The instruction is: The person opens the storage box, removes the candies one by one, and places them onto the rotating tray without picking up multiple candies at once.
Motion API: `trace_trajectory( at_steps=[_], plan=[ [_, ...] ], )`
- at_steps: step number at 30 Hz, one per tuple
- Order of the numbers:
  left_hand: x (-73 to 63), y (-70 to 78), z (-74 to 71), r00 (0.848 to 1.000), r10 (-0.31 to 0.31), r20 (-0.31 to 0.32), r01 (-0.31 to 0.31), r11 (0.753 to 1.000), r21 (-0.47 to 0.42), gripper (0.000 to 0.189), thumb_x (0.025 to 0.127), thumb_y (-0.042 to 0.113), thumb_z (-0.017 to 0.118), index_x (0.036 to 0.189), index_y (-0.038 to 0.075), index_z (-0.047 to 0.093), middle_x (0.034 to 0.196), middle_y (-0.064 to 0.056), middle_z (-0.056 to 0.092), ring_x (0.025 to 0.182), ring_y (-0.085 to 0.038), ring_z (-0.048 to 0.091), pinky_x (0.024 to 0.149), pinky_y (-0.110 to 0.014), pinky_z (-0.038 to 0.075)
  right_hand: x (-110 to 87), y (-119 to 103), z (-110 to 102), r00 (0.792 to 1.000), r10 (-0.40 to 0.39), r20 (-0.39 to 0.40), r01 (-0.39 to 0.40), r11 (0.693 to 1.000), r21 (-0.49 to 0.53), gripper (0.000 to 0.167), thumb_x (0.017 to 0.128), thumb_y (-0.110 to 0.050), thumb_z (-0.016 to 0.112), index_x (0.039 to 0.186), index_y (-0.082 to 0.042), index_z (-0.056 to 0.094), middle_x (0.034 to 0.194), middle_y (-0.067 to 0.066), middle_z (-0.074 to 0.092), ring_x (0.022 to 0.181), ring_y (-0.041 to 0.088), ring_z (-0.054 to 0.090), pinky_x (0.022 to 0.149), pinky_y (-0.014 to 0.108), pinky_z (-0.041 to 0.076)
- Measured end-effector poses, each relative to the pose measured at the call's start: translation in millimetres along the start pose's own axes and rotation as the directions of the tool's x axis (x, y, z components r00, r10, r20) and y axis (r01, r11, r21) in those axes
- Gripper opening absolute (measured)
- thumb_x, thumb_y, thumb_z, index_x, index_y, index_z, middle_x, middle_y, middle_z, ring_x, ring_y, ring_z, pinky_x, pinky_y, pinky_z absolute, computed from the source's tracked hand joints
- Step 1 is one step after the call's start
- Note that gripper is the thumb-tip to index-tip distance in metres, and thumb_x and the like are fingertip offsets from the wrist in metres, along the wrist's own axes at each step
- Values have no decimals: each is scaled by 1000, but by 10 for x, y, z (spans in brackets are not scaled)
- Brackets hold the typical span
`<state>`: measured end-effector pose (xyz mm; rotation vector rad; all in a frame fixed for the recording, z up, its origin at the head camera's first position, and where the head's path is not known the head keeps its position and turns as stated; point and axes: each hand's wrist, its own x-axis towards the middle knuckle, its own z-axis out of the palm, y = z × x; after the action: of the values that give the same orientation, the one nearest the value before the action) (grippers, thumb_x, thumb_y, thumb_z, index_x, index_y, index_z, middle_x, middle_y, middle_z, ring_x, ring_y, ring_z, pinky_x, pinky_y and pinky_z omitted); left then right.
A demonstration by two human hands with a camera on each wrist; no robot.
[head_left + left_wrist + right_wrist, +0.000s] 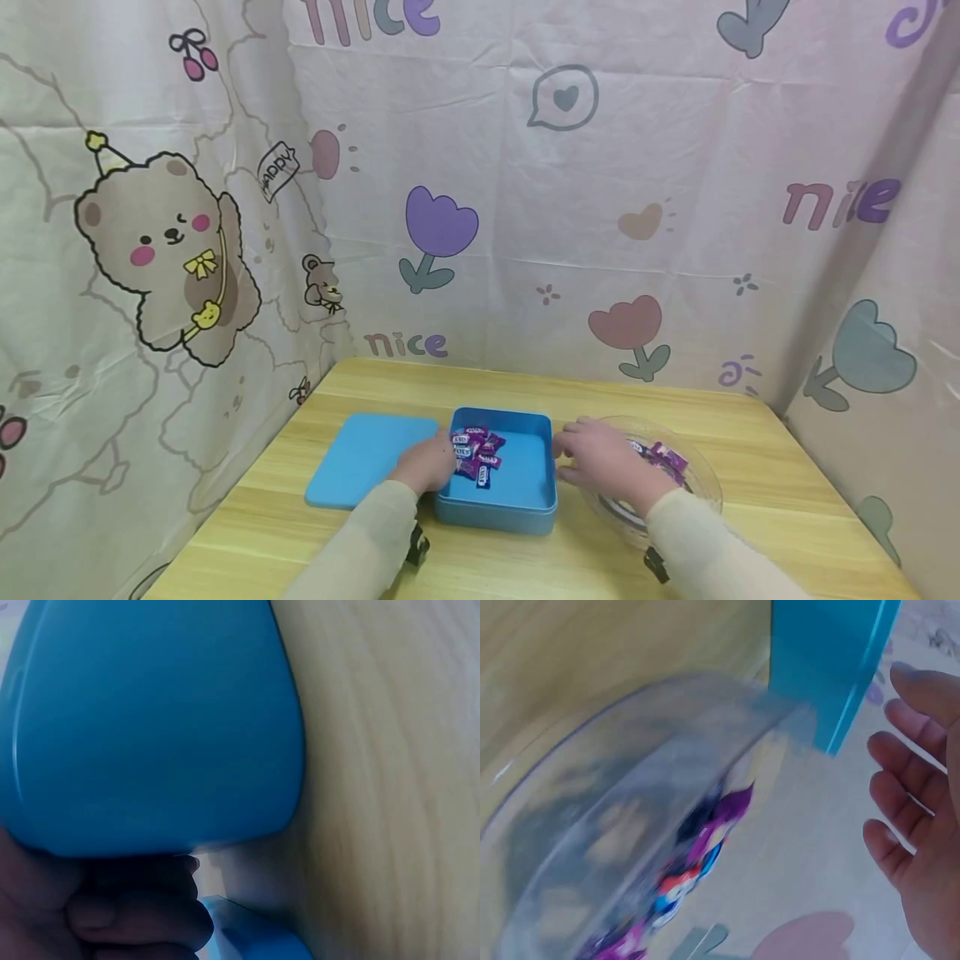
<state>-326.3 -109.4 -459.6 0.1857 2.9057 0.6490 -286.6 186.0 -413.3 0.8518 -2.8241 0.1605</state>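
Note:
A blue box [517, 521] stands uncovered on the table, with several purple-wrapped candies [487, 460] gathered in its left half. My left hand [429, 462] grips the box's left wall near the rim; in the left wrist view its curled fingers [142, 919] lie against the box side [157, 727]. Over the left part of a clear round bowl [708, 479] hovers my right hand [603, 458], fingertips close to the box's right wall. Its fingers are loosely bent, with nothing between them in the right wrist view. More wrapped candies [679, 881] lie in the bowl, partly hidden by the hand.
The flat blue lid [367, 458] lies on the wooden table [255, 533] left of the box, partly behind my left hand. Behind and beside the table hangs a printed curtain [525, 208].

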Motion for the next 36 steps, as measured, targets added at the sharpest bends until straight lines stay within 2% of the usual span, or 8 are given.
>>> trace_trajectory(
  at_steps=[6, 12, 17, 22, 28, 31, 34, 36],
  plan=[
    [0, -11, 6, 1000, 11, -14, -11, 1000, 20, 60, 102, 16, 52, 151, -13, 32, 147, -27, 48, 124, -39, 55, 103, -61, 42, 228, -148, 110, 991, -125, 50, 126, 992, -27, 18, 84, -31, 84, 97, -22, 75, 90, -9, 66, 84, 9, 51, 74, 30, 51],
    [-2, -3, 18, 1000, 18, -23, -17, 1000, 21, 58, 102, 16, 51, 150, -12, 34, 147, -27, 49, 130, -42, 51, 103, -62, 42, 382, -271, 208, 963, -230, 144, 243, 966, -83, 17, 83, -34, 84, 95, -27, 74, 87, -16, 61, 85, 8, 49, 76, 28, 48],
    [-1, -6, 23, 999, 28, -32, -27, 999, 39, 55, 102, 15, 51, 148, -12, 38, 145, -26, 51, 127, -41, 54, 101, -61, 44, 456, -379, 291, 941, -177, 288, 213, 972, -98, 17, 84, -27, 82, 100, -30, 75, 86, -18, 59, 82, 8, 51, 78, 30, 49],
    [-9, -10, 29, 999, 36, -38, -34, 998, 54, 57, 100, 15, 56, 147, -13, 39, 142, -26, 54, 120, -39, 58, 97, -61, 47, 510, -477, 353, 923, -107, 370, 150, 984, -91, 17, 88, -17, 77, 98, -30, 74, 81, -15, 59, 76, 10, 53, 83, 35, 53],
    [-6, -7, 22, 998, 45, -38, -43, 997, 61, 56, 100, 14, 55, 147, -13, 39, 144, -25, 52, 121, -38, 58, 97, -61, 47, 583, -576, 436, 933, -48, 358, 72, 996, -54, 9, 93, -23, 74, 97, -30, 72, 80, -14, 60, 73, 10, 54, 84, 38, 55],
    [-2, -3, 17, 999, 39, -30, -38, 998, 59, 56, 100, 14, 55, 148, -12, 39, 143, -25, 53, 112, -34, 61, 95, -60, 49, 615, -621, 487, 942, -42, 333, 58, 998, -38, 10, 93, -26, 74, 100, -31, 70, 81, -14, 60, 75, 10, 56, 86, 39, 55],
    [8, 2, 14, 999, 28, -19, -27, 998, 58, 57, 101, 15, 54, 148, -12, 38, 143, -25, 53, 107, -32, 60, 95, -59, 49, 648, -669, 522, 950, -44, 309, 52, 999, -16, 21, 92, -29, 77, 110, -30, 67, 89, -13, 63, 82, 10, 61, 89, 40, 55],
    [17, 3, 16, 1000, 23, -14, -22, 998, 63, 57, 102, 16, 52, 149, -12, 37, 144, -25, 53, 109, -32, 60, 95, -58, 49, 668, -706, 519, 953, -36, 302, 40, 999, -7, 37, 91, -31, 78, 124, -28, 65, 100, -10, 68, 92, 12, 66, 92, 41, 55]
  ],
)
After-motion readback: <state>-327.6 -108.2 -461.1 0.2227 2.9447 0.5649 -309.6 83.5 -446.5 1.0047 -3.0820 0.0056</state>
